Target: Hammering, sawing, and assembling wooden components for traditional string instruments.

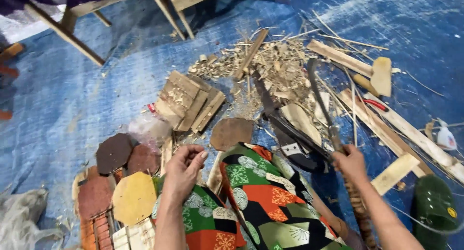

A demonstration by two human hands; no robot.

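Observation:
My right hand (pixel 350 164) grips the handle of a long curved blade tool (pixel 320 97), which points away toward a pile of wood shavings (pixel 270 61). My left hand (pixel 183 169) hovers over my knee, fingers half curled with nothing visible in them. A second dark saw-like blade (pixel 270 110) lies on the floor between my hands. My lap is covered by patterned red, green and black cloth (pixel 256 201).
Stacked wooden slats (pixel 191 102) lie ahead. Octagonal brown and yellow wooden pieces (pixel 130 182) sit at the left. Planks (pixel 396 129) and a red-handled tool (pixel 376 104) lie at the right, a green shoe (pixel 435 206) lower right. Wooden furniture legs (pixel 65 32) stand behind on the blue tarp (pixel 63 100).

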